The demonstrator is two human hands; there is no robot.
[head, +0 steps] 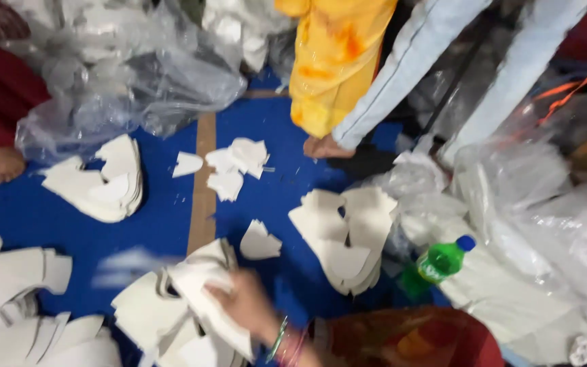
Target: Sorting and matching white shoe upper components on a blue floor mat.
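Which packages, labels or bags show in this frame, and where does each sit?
Green plastic bottle: lower right, lying tilted, blue cap, label blurred.
Clear plastic bags: upper left, crumpled, holding white pieces.
Clear plastic bags on the right: crumpled, whitish.
No signs or screens.

The scene is bright and evenly lit, with soft light that seems to come from overhead and leaves only faint, short shadows under the white cut pieces [107, 183] on the blue floor [28, 217]. The whole frame is soft with motion blur. The hand [242, 302] at lower centre is smeared, and a pale streak [127, 264] at lower left is blurred beyond telling. The clear plastic bags [137, 75] at upper left and right carry dull grey glare. The white stacks at lower left are nearly washed out.
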